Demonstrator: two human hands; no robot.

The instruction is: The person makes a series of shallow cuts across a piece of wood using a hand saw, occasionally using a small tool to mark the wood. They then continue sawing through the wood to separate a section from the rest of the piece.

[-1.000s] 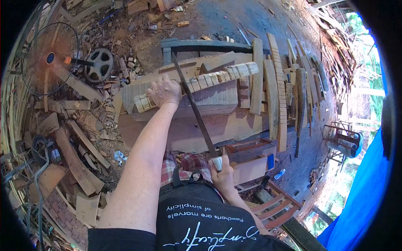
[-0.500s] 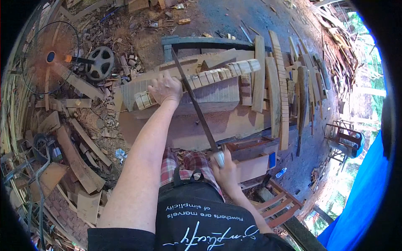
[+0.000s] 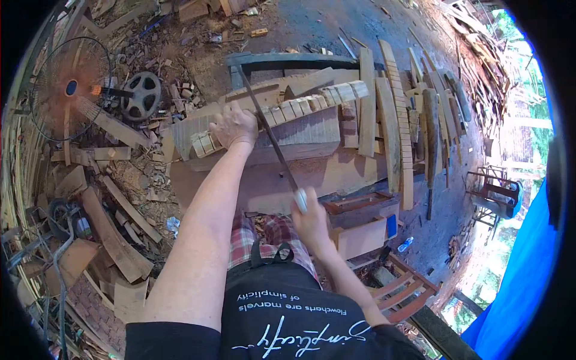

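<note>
A long, curved wooden piece (image 3: 298, 108) with several crosswise cuts lies at a slant over a thick wooden block (image 3: 306, 133). My left hand (image 3: 236, 126) is closed over this piece near its left end and presses it down. Across it, just right of my left hand, runs the dark, narrow blade of a hand saw (image 3: 274, 142). My right hand (image 3: 312, 221) grips the saw's pale handle, close to my lap. The blade hides a little of the wood beneath it, and its teeth are too small to make out.
Notched and plain boards (image 3: 403, 132) lie side by side to the right. A standing fan (image 3: 71, 88) is at the left, among wood scraps. A wooden drawer-like box (image 3: 363, 239) and a slatted wooden frame (image 3: 403, 288) stand by my right arm.
My right hand has pushed the saw forward, away from my body, along the blade's line. My left hand stays on the wooden piece. The whole view has shifted slightly.
</note>
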